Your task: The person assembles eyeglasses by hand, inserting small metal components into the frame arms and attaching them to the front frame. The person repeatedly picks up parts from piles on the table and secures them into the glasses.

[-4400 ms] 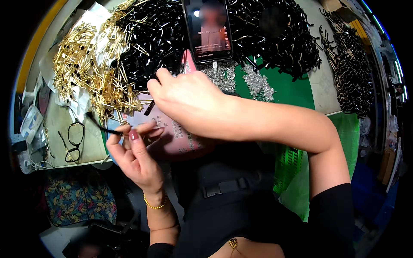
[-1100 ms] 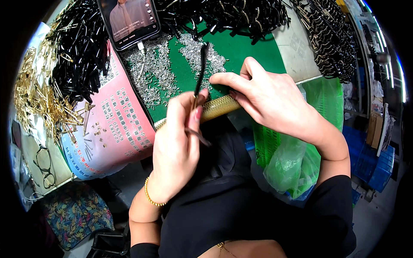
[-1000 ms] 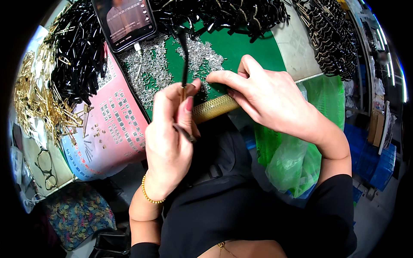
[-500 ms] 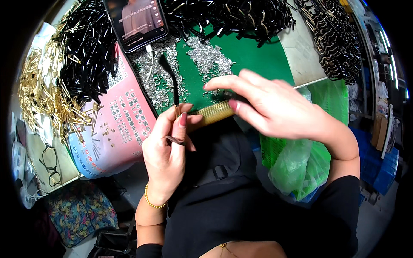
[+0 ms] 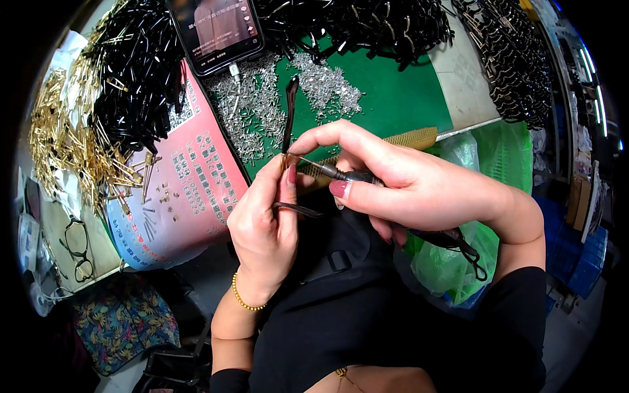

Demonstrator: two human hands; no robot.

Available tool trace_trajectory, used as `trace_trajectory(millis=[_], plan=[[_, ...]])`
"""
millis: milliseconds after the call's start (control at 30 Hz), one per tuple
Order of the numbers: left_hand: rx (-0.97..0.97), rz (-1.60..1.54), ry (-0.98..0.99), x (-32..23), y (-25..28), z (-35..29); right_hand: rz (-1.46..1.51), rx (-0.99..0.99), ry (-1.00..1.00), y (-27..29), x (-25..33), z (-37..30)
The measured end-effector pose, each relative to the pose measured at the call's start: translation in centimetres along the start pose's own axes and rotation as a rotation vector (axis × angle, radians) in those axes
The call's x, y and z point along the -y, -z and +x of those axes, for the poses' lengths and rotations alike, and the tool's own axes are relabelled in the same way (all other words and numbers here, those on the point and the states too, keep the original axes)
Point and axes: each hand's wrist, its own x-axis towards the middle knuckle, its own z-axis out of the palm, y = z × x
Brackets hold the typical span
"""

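Note:
In my left hand (image 5: 262, 219) a dark eyeglass temple (image 5: 291, 111) stands up between pinched thumb and fingers. A second thin dark curved piece (image 5: 298, 209) sticks out below my thumb. My right hand (image 5: 406, 173) is wrapped round a slim dark screwdriver (image 5: 344, 173). Its thin shaft reaches my left fingertips at the temple's lower end; whether it sits in a screw is too small to tell. The tool's dark rear part (image 5: 445, 239) emerges below my right hand and ends in a loop.
A green mat (image 5: 400, 92) carries small silver metal pieces (image 5: 255, 111), with a phone (image 5: 219, 33) and black temples (image 5: 367, 26) behind. Gold parts (image 5: 65, 137) and eyeglasses (image 5: 78, 249) lie left. A yellow mesh-patterned strip (image 5: 419, 137) edges the table; green plastic bags (image 5: 504, 164) hang right.
My right hand has moved left and down to my left hand, bringing the screwdriver shaft to its fingertips. The temple now stands slightly further right.

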Motion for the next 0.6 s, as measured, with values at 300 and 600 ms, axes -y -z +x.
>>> trace_trajectory(millis=[300, 600], plan=[[-0.078, 0.134, -0.145, 0.4, -0.9, -0.1, 0.012, 0.009, 0.070, 0.2, -1.1, 0.1], [-0.093, 0.349, -0.472, 1.1, -1.1, 1.0, -0.252, -0.127, 0.295, 0.4, -2.6, 0.2]])
